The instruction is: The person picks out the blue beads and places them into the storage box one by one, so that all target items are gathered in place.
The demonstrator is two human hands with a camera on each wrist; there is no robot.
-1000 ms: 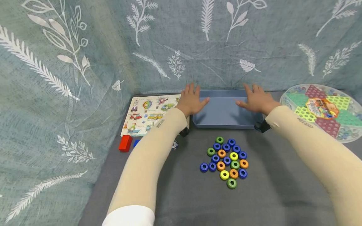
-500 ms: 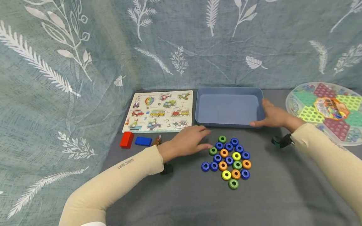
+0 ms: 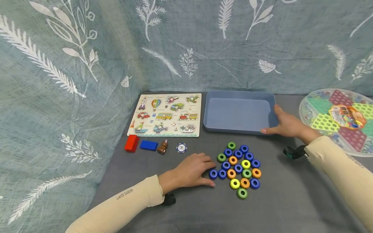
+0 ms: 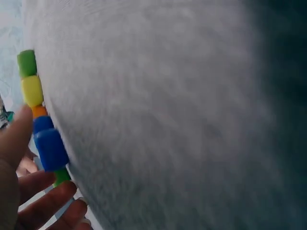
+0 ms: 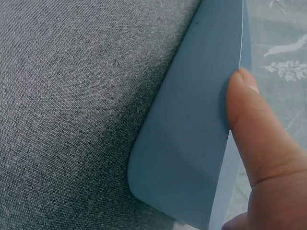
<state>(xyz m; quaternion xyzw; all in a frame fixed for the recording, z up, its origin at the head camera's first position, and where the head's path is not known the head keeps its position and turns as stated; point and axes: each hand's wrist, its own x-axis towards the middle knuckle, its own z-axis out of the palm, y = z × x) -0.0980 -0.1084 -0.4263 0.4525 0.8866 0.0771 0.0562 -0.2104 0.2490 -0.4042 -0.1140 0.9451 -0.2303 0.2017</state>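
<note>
My left hand (image 3: 190,171) is low over the cloth at the left edge of a cluster of ring-shaped beads (image 3: 238,168). Its fingers and thumb are parted beside two blue beads (image 3: 213,174); whether they touch is unclear. The left wrist view shows the fingers beside a blue bead (image 4: 51,149), with green, yellow and orange ones near. My right hand (image 3: 291,126) holds the front right corner of a shallow blue-grey tray (image 3: 242,130). In the right wrist view, the thumb (image 5: 254,120) presses the tray's outer wall (image 5: 184,129) at the rim; the other fingers are mostly hidden.
Left of the tray lies a picture peg puzzle (image 3: 166,115). Before it sit a red block (image 3: 132,143), a blue block (image 3: 149,145), a brown rabbit figure (image 3: 162,147) and a poker chip (image 3: 181,148). A round game board (image 3: 339,119) lies at right; patterned cloth (image 3: 221,64) hangs behind.
Both hands were over the tray's sides. My left hand came down toward me to the beads' left edge. The right hand moved to the tray's front right corner and stays there.
</note>
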